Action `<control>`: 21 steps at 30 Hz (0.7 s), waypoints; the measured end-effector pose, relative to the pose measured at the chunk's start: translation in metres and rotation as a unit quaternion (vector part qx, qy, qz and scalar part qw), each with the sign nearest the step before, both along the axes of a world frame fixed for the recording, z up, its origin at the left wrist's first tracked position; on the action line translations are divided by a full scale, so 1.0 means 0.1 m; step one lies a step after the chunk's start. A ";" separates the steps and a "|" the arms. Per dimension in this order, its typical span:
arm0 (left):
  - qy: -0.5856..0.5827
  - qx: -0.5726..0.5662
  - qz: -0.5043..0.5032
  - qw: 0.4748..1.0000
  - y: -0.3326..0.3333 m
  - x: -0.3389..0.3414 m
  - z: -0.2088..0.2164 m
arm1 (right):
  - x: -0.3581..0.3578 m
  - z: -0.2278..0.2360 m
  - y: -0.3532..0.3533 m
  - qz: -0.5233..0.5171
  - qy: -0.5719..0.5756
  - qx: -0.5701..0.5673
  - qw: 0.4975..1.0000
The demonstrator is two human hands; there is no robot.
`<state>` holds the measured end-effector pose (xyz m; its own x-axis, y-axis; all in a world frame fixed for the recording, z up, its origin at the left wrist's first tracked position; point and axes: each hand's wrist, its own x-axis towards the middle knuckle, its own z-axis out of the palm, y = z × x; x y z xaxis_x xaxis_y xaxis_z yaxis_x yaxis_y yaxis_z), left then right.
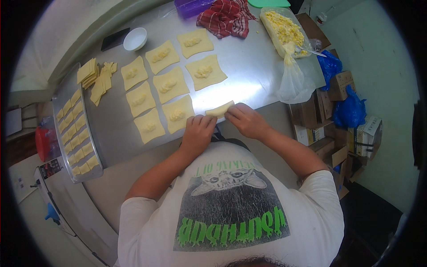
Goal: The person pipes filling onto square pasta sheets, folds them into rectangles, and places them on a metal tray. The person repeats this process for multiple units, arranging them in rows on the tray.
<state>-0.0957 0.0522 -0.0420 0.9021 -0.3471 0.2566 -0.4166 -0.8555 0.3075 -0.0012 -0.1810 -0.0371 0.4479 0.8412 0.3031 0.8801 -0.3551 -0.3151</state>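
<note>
Both hands rest at the near edge of the steel table (249,66). The left hand (199,129) lies knuckles up with fingers curled down, its tips touching the near end of a folded dough piece (219,109); whether it pinches the dough cannot be told, since the fingertips are hidden under the hand. The right hand (245,119) presses its bent fingers onto the other end of the same piece, thumb tucked out of sight.

The table fills the upper middle, bent by the lens. Along its left edge sits a long metal tray (84,173) lined with small finished pastries. Beyond the hands lie eight flat dough squares (170,84), each with a pale lump of filling at its centre. Top right stands a clear container of yellow filling (284,29) with a spoon handle sticking out and a plastic bag draped below it. A red checked cloth (227,18) lies beside it, partly cut off. A stack of cut dough strips (95,75) and a small white bowl (134,38) sit upper left.
</note>
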 end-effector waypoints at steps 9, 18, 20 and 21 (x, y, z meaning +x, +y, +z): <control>-0.002 0.088 0.024 0.996 -0.14 -0.21 -0.02 | -0.30 -0.04 -0.09 -0.047 -0.036 -0.103 0.993; 0.041 -0.049 -0.055 0.996 -0.22 -0.24 -0.06 | -0.49 -0.25 -0.08 -0.081 -0.028 -0.050 0.995; 0.053 -0.042 -0.039 0.997 -0.29 -0.23 -0.12 | -0.47 -0.30 -0.04 -0.083 -0.040 -0.042 0.995; 0.050 -0.036 -0.027 0.998 -0.32 -0.24 -0.15 | -0.47 -0.32 -0.04 -0.083 -0.033 -0.052 0.995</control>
